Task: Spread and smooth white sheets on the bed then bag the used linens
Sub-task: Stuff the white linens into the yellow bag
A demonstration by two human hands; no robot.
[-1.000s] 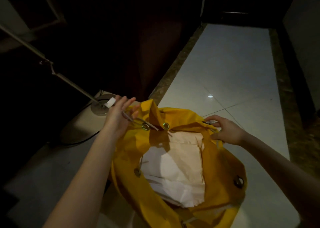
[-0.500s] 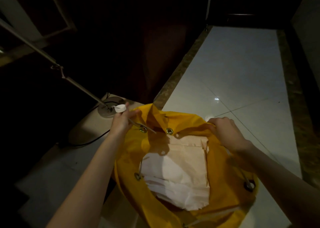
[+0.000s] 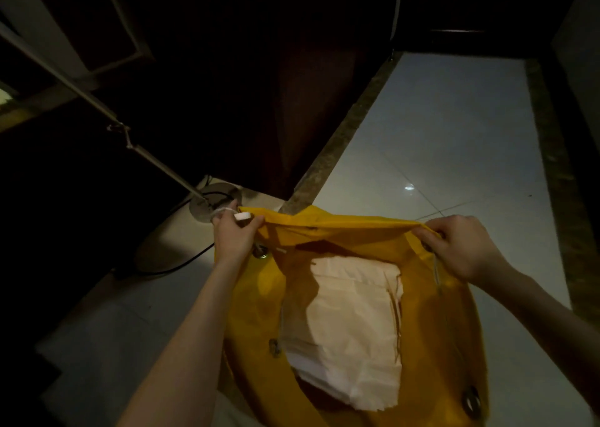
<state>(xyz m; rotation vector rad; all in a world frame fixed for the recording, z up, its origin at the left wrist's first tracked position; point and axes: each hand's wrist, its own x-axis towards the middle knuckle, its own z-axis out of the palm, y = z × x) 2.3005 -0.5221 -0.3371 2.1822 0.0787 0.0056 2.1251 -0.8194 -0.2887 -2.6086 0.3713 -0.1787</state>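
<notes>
The big yellow cloth laundry bag (image 3: 431, 322) looks smooth and slightly sheeny, with round metal eyelets (image 3: 471, 400) set in its rim. Inside, the folded white linen (image 3: 350, 322) is matt and creased. Underneath, pale glossy floor tiles (image 3: 454, 141) throw back a spot of light, edged by a mottled brown stone border strip (image 3: 337, 147). The thin metal lamp pole (image 3: 156, 162) gleams dully.

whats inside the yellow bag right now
Folded white linens lie inside the yellow bag, stacked in layers. Whatever lies beneath them, and the bag's bottom, is covered.
</notes>
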